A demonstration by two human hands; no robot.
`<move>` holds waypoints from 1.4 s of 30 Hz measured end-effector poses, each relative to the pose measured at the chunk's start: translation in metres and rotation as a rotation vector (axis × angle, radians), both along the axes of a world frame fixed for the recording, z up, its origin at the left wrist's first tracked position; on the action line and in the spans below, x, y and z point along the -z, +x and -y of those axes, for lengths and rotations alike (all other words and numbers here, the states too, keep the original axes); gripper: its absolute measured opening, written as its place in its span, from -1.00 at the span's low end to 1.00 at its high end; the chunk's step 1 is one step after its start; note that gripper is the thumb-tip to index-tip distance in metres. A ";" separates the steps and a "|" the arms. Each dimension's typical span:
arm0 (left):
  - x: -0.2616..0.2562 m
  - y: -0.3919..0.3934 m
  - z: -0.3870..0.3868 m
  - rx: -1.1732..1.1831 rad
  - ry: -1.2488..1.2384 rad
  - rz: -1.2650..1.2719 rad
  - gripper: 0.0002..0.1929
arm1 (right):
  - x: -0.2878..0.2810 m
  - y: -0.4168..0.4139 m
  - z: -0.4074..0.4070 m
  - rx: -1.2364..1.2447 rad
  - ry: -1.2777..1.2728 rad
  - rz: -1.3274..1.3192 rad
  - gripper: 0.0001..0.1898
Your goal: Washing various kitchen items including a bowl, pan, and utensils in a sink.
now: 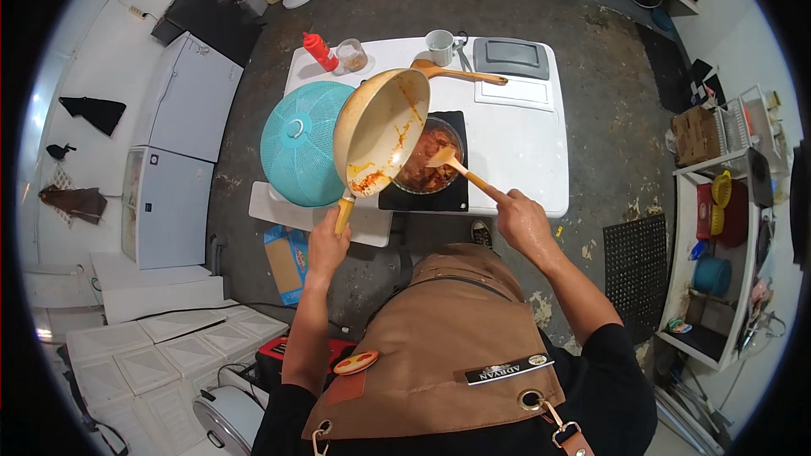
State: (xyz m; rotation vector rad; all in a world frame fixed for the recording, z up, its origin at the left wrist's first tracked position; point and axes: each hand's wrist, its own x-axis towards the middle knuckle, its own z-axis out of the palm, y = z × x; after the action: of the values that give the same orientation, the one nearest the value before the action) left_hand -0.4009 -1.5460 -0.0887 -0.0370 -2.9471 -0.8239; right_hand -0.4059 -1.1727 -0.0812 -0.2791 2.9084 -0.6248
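My left hand (327, 246) grips the yellow handle of a cream-coloured frying pan (374, 145), which is tipped on its side toward the pot. Orange-red sauce streaks its inner wall. Partly behind the pan's rim stands a pot (464, 155) of chunky food in red sauce (437, 139). In my right hand (523, 223) is a spatula (472, 175) with a wooden handle, its pale head over or in the sauce; whether it touches the food I cannot tell. Under the pot lies a black mat or flat cooker (451, 203).
A turquoise mesh food cover (288, 158) sits left on the white table (519, 158). Toward the far edge are a red squeeze bottle (321, 52), a clear tub (351, 56), a grey mug (440, 47), a wooden spoon (466, 75) and a grey-lidded container (510, 58).
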 end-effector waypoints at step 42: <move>0.008 0.068 -0.285 0.518 0.778 0.805 -0.80 | 0.004 0.229 -0.140 0.562 -0.868 -0.138 -0.28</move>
State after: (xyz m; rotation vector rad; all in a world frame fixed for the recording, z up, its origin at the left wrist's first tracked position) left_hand -0.3330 -1.2609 -0.0962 -0.5441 -2.9966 -2.5080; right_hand -0.1765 -1.0326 -0.0851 0.4488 2.6223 -1.9964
